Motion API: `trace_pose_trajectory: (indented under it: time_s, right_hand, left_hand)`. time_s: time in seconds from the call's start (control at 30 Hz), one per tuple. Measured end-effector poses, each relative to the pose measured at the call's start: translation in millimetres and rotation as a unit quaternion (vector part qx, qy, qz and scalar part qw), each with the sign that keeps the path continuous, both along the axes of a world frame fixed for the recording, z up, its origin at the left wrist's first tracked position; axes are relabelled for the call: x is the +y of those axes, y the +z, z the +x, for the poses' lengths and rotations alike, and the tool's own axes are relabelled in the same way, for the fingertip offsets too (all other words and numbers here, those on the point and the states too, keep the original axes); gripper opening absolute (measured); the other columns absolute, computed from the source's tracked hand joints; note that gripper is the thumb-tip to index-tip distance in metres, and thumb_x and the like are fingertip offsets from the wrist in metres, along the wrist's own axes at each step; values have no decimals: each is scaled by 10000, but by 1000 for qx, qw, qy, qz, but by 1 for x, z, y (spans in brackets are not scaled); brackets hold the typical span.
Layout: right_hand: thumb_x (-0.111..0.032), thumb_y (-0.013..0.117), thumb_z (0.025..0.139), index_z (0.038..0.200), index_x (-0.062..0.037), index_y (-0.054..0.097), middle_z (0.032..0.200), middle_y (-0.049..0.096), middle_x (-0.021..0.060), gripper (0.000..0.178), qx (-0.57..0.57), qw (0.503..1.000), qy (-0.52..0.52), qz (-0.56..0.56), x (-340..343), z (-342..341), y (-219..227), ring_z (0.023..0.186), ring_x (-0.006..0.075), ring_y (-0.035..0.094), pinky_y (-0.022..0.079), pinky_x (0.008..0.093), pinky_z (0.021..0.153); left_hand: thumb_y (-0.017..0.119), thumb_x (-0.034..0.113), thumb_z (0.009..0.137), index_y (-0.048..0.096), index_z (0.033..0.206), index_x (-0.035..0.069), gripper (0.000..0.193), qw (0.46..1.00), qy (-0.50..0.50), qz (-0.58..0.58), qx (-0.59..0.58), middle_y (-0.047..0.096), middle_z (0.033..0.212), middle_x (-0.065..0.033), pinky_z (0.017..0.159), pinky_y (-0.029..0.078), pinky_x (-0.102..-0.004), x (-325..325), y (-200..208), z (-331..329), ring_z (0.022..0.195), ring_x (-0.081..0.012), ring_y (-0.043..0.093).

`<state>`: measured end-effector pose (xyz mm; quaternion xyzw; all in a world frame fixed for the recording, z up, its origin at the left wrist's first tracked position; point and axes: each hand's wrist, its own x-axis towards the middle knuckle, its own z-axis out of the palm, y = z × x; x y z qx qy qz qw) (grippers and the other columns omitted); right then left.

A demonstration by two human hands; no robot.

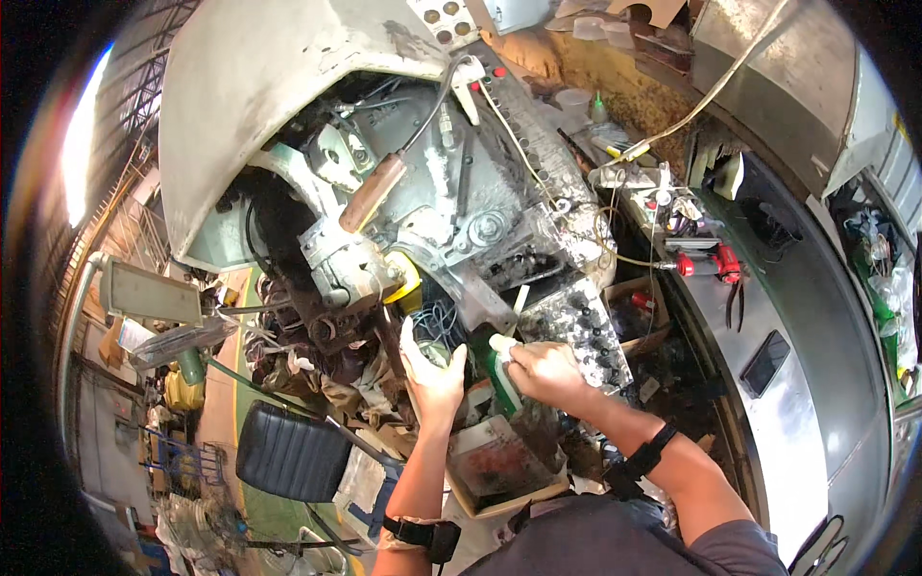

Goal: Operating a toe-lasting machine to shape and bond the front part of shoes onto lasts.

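My left hand point(432, 379) is raised in front of the machine, its fingers stretched upward and the thumb apart, with nothing in it. To its right, my right hand point(549, 374) is closed, and a small pale tip point(500, 343) shows at its fingers; what it holds is unclear. A green object point(502, 386) appears just below that hand. Beyond both hands stands a greasy grey machine point(480, 230) with its inner parts exposed. A yellow part point(404, 280) sits above my left hand. A brown handle-like piece point(373, 195) with a black cable leans on the mechanism.
A dirty bin point(509, 499) stands close to my body. On the right, a metal bench point(792, 422) carries a phone point(765, 365) and a red-handled tool point(706, 264). A black chair point(293, 451) and a rectangular panel point(152, 293) on an arm are at left.
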<state>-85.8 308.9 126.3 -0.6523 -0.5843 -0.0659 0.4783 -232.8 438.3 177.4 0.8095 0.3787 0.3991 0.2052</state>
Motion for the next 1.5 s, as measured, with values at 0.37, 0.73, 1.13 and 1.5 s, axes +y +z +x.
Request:
trace_pose_trajectory:
  time_s: [0.37, 0.73, 1.13, 1.5]
  right_hand:
    - [-122, 620, 878, 918, -45, 643, 682, 652, 106, 90, 14, 1000, 1, 4, -1, 0, -4, 621, 303, 676, 540, 442, 559]
    - [-103, 618, 857, 1075, -46, 668, 712, 675, 111, 231, 8, 1000, 11, 15, -2, 0, -4, 640, 308, 686, 549, 443, 574]
    - [-115, 597, 862, 1016, -46, 666, 728, 689, 114, 182, 18, 1000, -4, 10, 1, -1, -6, 641, 308, 692, 563, 432, 583]
    - [-111, 589, 870, 1113, -54, 667, 744, 699, 127, 261, 10, 999, -13, -29, -2, -2, 0, 647, 319, 698, 571, 440, 610]
  left_hand:
    - [844, 76, 732, 326, 1522, 23, 946, 1000, -5, -9, 1, 452, 1451, -267, 1148, 349, -472, -4, 2, -1, 1335, -438, 450]
    - [841, 63, 728, 315, 1531, 30, 961, 1000, -16, -17, -13, 448, 1448, -264, 1151, 334, -478, -4, 1, -1, 1337, -438, 442]
    - [851, 24, 716, 345, 1513, 16, 944, 1000, -12, -6, -19, 476, 1439, -232, 1137, 357, -422, -4, 0, -1, 1311, -365, 485]
    - [855, 19, 709, 349, 1516, 17, 953, 1000, -18, 0, -22, 483, 1437, -234, 1132, 370, -425, -2, -2, -3, 1311, -362, 490]
